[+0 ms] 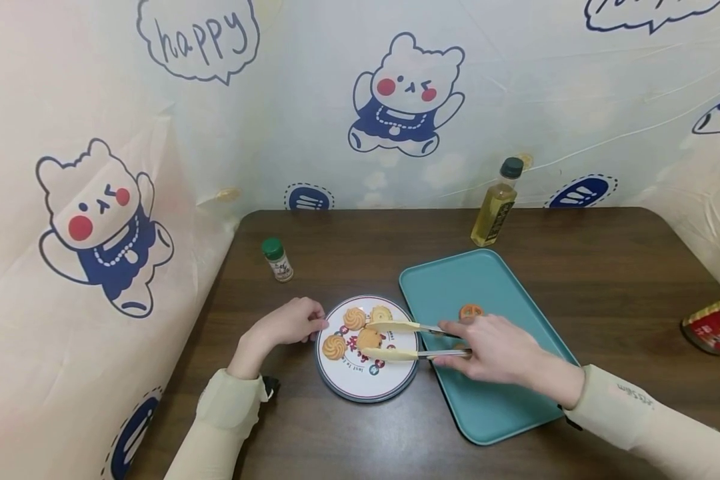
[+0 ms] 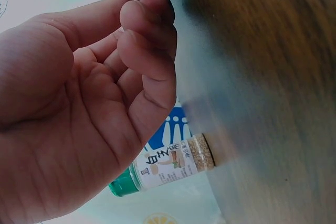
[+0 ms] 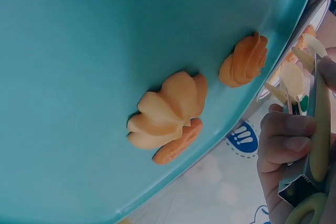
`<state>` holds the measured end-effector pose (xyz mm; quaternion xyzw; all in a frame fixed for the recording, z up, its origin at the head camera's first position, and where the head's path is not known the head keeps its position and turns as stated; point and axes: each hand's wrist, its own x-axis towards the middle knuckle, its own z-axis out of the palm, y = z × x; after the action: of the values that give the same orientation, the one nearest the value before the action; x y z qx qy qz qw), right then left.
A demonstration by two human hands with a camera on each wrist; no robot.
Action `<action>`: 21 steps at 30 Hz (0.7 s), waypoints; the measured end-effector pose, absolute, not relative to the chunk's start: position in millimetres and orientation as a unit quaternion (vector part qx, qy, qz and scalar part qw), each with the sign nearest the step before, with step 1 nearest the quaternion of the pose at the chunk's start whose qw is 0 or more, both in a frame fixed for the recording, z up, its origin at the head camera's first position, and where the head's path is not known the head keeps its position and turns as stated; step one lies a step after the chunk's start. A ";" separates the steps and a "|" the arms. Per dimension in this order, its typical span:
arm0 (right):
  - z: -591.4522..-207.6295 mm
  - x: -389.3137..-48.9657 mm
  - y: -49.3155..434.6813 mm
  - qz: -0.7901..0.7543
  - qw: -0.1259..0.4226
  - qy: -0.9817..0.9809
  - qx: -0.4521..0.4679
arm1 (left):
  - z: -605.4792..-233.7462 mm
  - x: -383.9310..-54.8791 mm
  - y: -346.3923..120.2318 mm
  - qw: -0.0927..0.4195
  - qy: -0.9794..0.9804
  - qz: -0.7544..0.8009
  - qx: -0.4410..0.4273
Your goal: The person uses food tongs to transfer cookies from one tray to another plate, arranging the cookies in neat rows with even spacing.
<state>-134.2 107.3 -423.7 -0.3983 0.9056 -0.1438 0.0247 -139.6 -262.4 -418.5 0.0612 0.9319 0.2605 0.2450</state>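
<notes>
My left hand [image 1: 291, 321] pinches the left rim of a round white plate [image 1: 360, 387] with printed motifs; the left wrist view shows the thumb and fingertips meeting at its edge. Cookies lie on the plate, including a swirled one [image 1: 334, 347] at its left. My right hand [image 1: 495, 350] grips metal tongs [image 1: 444, 354] with cream tips over the plate. Their tips stand apart on either side of a golden cookie [image 1: 370, 339]; whether they touch it I cannot tell. In the right wrist view, a flower-shaped cookie [image 3: 170, 111] and a swirled cookie [image 3: 244, 61] lie on the teal tray [image 3: 63, 87].
Right of the plate lies the tray, partly under my right forearm. A green-capped seasoning shaker [image 1: 278, 260] stands behind my left hand. An oil bottle [image 1: 495, 203] is at the back, and a red can [image 1: 717, 325] lies at the right edge. Patterned fabric [image 1: 312, 120] hangs behind the table.
</notes>
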 end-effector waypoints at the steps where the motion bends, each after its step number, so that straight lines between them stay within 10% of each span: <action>1: -424.2 -133.8 106.7 -0.144 0.025 0.905 -0.399 | -418.6 -139.3 -262.4 0.245 0.932 0.260 0.061; 21: -428.3 -131.8 102.4 -0.128 0.030 0.912 -0.389 | -416.8 -138.6 -260.5 0.248 0.933 0.256 0.052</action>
<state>-131.8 102.4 -428.3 -0.3894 0.9116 -0.1284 0.0296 -138.6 -260.5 -416.8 0.0521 0.9331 0.2556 0.2477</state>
